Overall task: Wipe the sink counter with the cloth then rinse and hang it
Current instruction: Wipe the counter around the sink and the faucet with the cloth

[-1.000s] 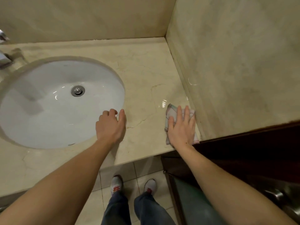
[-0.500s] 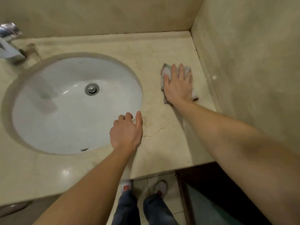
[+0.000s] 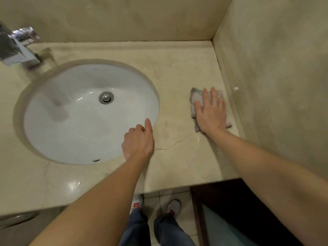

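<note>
A pale, folded cloth (image 3: pixel 196 97) lies on the beige marble counter (image 3: pixel 177 77), close to the right side wall. My right hand (image 3: pixel 210 112) presses flat on it with fingers spread, covering most of it; only its left and lower edges show. My left hand (image 3: pixel 138 142) rests at the right rim of the white oval sink (image 3: pixel 79 121), fingers loosely curled, holding nothing.
A chrome faucet (image 3: pixel 16 48) stands at the back left of the sink, with a metal drain (image 3: pixel 106 97) in the bowl. Marble walls close the counter at the back and on the right (image 3: pixel 275 86). Dark woodwork (image 3: pixel 230 201) sits below the counter's right end.
My right hand slid the cloth from the front edge toward the back, then partway forward again and nearer the side wall. My left hand stayed at the sink rim.
</note>
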